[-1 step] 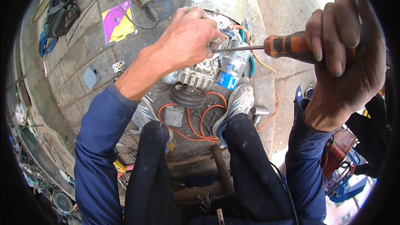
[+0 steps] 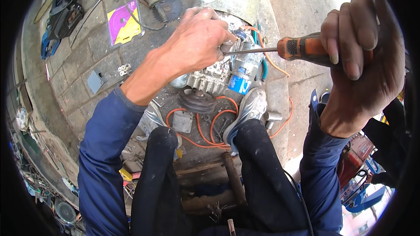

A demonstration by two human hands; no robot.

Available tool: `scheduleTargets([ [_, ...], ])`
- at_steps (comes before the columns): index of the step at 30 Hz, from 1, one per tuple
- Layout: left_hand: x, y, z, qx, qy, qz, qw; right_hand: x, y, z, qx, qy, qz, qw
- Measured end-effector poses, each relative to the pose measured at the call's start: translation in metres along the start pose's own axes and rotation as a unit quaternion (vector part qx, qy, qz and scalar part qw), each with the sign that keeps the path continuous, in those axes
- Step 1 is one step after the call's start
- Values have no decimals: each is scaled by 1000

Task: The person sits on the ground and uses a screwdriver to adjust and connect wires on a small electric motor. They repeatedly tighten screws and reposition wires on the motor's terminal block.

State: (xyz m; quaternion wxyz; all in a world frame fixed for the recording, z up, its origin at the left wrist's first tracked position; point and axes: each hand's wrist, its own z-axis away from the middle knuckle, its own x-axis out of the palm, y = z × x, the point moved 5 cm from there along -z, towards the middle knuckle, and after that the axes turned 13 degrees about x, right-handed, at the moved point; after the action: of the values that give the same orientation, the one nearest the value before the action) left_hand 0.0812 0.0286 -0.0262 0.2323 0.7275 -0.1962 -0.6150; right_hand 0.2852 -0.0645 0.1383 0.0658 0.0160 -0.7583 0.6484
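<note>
My right hand point(image 2: 361, 39) is wrapped round the orange and black handle of a screwdriver point(image 2: 302, 50), its shaft running level to the left. The shaft's tip ends at the fingertips of my left hand point(image 2: 203, 39), which are pinched together over an electric motor point(image 2: 208, 81). What those fingers hold is hidden behind them. The motor has a grey finned body, a curved metal cover point(image 2: 236, 1) at its far end and a dark pulley wheel point(image 2: 197, 100) at the near end. Beside my left fingers, a cylinder with a blue label point(image 2: 239, 84) lies along its right side.
An orange cable point(image 2: 197, 142) loops round my shoes point(image 2: 251, 107) and up the motor's right side. To the left lie a purple and yellow package point(image 2: 124, 22), a toothed saw blade point(image 2: 168, 8), a grey plate point(image 2: 95, 81) and white terminal blocks point(image 2: 124, 69). Black tools point(image 2: 61, 19) stand far left.
</note>
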Motion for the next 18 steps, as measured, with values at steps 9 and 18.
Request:
scheduleTargets([
  [9,0,0,2,-4,-15,-7,1000,-2,6,-7,12,18,0,1000],
  [18,-3,-2,-4,58,-60,-31,996,-9,15,-13,31,47,5,998],
])
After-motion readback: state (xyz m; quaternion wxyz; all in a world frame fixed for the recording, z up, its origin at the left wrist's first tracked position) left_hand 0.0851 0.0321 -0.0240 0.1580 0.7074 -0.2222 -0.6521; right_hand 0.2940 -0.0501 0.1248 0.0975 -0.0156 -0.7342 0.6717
